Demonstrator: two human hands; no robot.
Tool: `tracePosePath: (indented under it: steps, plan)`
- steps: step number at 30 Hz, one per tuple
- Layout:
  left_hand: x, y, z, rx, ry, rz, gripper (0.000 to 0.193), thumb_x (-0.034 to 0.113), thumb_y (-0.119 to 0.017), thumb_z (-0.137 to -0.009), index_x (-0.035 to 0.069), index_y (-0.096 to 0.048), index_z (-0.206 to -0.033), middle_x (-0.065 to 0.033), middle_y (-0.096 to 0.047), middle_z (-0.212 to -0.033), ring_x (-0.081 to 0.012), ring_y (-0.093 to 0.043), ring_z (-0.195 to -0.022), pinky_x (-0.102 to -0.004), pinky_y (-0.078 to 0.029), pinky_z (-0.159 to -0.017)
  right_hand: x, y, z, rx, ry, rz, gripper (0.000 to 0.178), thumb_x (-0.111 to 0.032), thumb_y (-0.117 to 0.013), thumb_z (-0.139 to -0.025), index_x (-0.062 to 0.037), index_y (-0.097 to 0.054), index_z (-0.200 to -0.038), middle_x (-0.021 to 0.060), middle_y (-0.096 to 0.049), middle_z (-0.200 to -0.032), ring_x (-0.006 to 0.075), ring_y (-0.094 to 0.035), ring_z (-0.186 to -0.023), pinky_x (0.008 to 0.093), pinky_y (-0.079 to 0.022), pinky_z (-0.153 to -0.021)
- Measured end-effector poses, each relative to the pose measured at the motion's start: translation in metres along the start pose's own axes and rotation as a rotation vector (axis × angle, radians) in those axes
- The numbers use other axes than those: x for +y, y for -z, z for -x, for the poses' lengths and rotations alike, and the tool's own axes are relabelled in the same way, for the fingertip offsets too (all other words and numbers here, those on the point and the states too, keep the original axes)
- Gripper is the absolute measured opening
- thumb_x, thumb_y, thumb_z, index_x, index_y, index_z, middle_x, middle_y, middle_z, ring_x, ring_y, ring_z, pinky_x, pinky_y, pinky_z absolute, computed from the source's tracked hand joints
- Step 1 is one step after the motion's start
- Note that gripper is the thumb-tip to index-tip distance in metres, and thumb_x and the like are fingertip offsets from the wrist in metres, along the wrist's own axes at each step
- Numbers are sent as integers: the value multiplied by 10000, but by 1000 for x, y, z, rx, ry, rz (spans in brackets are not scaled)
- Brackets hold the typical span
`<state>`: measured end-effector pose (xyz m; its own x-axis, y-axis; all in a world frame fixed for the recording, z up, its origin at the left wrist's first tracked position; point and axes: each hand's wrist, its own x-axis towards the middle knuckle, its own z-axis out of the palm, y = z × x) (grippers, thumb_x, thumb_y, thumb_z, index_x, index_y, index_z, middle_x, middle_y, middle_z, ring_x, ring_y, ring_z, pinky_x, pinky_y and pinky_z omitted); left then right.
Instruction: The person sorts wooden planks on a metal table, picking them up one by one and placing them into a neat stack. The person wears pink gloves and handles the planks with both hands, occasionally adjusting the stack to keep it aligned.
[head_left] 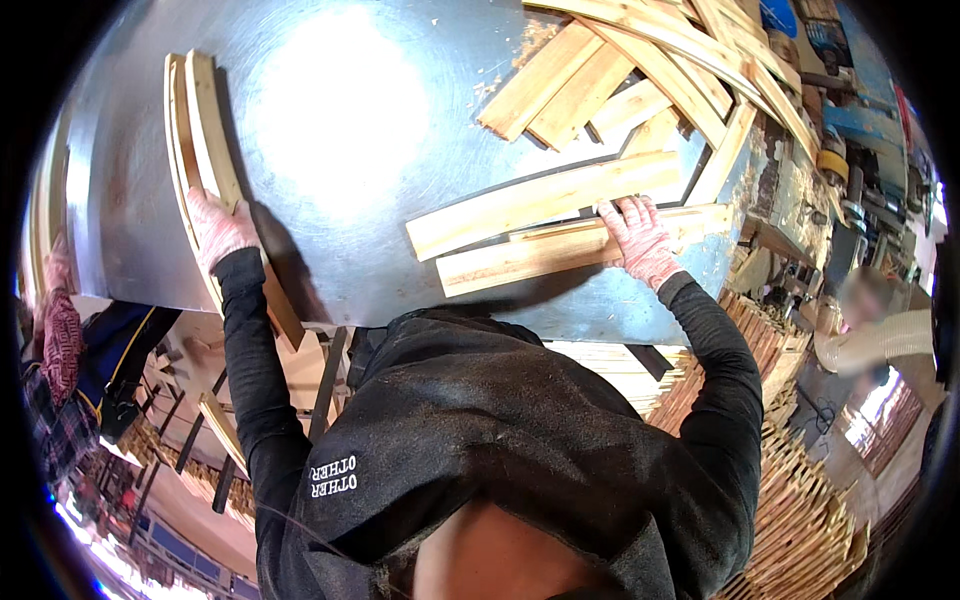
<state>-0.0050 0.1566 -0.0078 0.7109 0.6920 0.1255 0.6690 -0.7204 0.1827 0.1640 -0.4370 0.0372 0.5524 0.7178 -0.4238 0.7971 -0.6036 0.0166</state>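
Observation:
On the left side of the metal table, my left hand [222, 232] is closed round pale wooden strips [208, 120] lying side by side, which reach past the table's near edge. My right hand [643, 240] has its fingers curled over another wooden strip [530, 262] near the front edge, with a thin strip lying against its far side. Just beyond lies a separate flat wooden board [540, 200], slightly apart from it. Both hands wear thin pinkish gloves. The undersides of the fingers are hidden.
A loose pile of wooden boards [570, 75] covers the metal table's [340, 260] far right corner, with sawdust around. Stacked strips [800, 510] stand below on the right. At the far left, a co-worker's hand [58, 265] is by more strips [45, 190]. Another person stands at right.

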Motion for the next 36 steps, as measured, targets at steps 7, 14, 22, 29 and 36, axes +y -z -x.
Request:
tracePosePath:
  steps: [7,14,22,29,36]
  plan:
    - [17,31,-7,-22,186,-271,609,238,-758,-781,177,-440,-1297,-215,-542,-1259,-419,-578,-1118,-540,-506,-843,-15,35,-15,294,217,-188,743,-160,-720,-669,-52,-464,-1357,134,-599,-1066,323,-602,-1001,469,-457,-929]
    - [-1,37,-6,48,68,-397,571,327,-773,-756,164,-499,-1229,-177,-557,-1261,-380,-600,-1074,-467,-508,-854,-28,43,-86,99,182,10,731,-117,-593,-813,-80,-312,-1487,164,-565,-1233,346,-565,-1126,485,-410,-1008]
    - [50,26,48,-114,140,866,498,96,-717,-862,62,-521,-1318,-151,-576,-1178,-267,-595,-1067,-382,-524,-901,-40,159,-144,-374,55,-1147,855,-406,-813,-748,52,-452,-1374,184,-636,-1220,240,-624,-1095,320,-505,-920]
    - [168,5,94,-818,40,1492,690,291,-673,-914,-17,-367,-1451,-123,-597,-1241,-179,-605,-1063,-294,-493,-938,-112,131,-277,-337,-84,-2098,439,-302,-663,-929,20,-609,-1223,122,-685,-1120,166,-671,-991,294,-562,-860]
    - [86,-30,74,-567,280,712,708,401,-638,-911,-91,-428,-1374,-275,-561,-1315,-363,-563,-1210,-392,-439,-1022,-123,67,-335,206,174,-1504,532,-417,-524,-990,51,-593,-1232,198,-673,-1111,285,-656,-1030,359,-510,-935]
